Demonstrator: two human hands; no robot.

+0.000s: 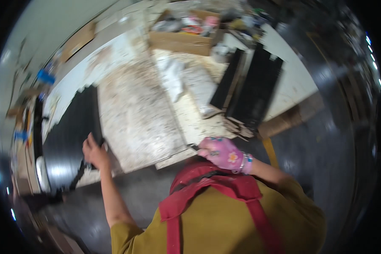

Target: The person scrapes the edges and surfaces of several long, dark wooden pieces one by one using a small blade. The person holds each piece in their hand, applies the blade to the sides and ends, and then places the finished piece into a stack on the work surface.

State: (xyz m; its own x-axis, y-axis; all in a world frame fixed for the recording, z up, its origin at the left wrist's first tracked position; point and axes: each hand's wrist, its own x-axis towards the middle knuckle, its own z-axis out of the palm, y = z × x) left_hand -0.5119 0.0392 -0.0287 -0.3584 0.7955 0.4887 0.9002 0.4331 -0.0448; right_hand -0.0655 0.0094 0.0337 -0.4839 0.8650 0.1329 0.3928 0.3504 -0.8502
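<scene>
While the bare left hand (97, 153) rests at the right-hand edge of a broad layer of black strips (72, 131), its fingers are partly spread and bent, and blur makes it impossible to tell whether they pinch the edge or only touch it. The strips lie mainly to the left of those fingers on the white counter (293, 101), side by side with ragged, stepped ends, the near ones close to the counter's front edge. The right hand, in a pink flowered glove (233, 157), is curled near the front edge; a small dark piece (193, 147) shows at its fingers, but whether they grip it cannot be told. Between the two hands lies a worn, stained board (139, 110). Beyond the right fingers are a plastic bag (199, 86) and, farther to the right, a stack of black strips (260, 86); a cardboard box (180, 43) stands well past both hands. A sideways push from the left fingers could fan the layer out of line, since nothing visible binds it, and a pull toward the body might tip the near ends off the counter. The uneven ends could also snag fingers or the red apron (216, 183).
</scene>
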